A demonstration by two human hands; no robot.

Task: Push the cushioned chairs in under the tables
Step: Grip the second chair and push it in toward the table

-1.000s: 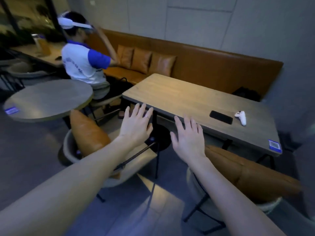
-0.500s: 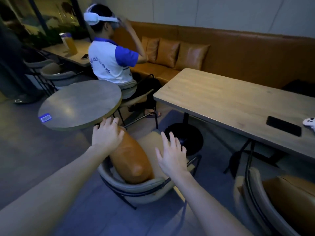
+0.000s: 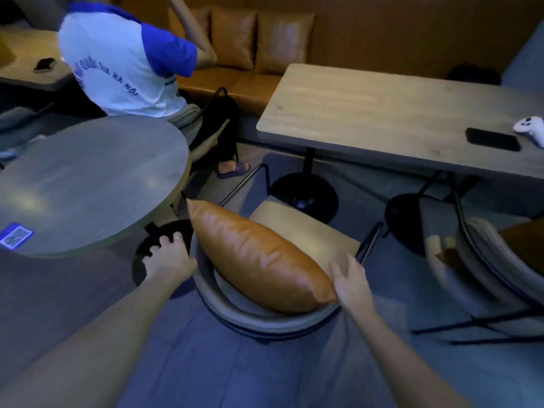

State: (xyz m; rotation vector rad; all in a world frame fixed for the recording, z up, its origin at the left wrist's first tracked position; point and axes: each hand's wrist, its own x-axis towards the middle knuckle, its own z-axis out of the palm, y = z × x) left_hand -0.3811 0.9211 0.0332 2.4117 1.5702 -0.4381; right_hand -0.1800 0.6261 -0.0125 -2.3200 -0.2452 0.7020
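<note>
A cushioned chair with a grey curved back (image 3: 265, 322), a tan seat (image 3: 306, 231) and an orange leather cushion (image 3: 259, 257) stands on the floor between the round table (image 3: 88, 178) and the long wooden table (image 3: 382, 113). It faces the long table and sits outside its edge. My left hand (image 3: 170, 257) curls over the left end of the chair back. The right end of the back, by the cushion's corner, is under my right hand (image 3: 350, 281). A second cushioned chair (image 3: 482, 269) stands at the right, partly under the long table.
A person in a white and blue shirt (image 3: 123, 63) sits just beyond the round table. A black phone (image 3: 493, 139) and a white controller (image 3: 530, 131) lie on the long table. Its black pedestal base (image 3: 303, 195) stands ahead of the chair. An orange bench (image 3: 382, 33) lines the wall.
My view has dropped and closed in on the left chair. Both hands came down from above the cushion and now sit on the two ends of the chair back.
</note>
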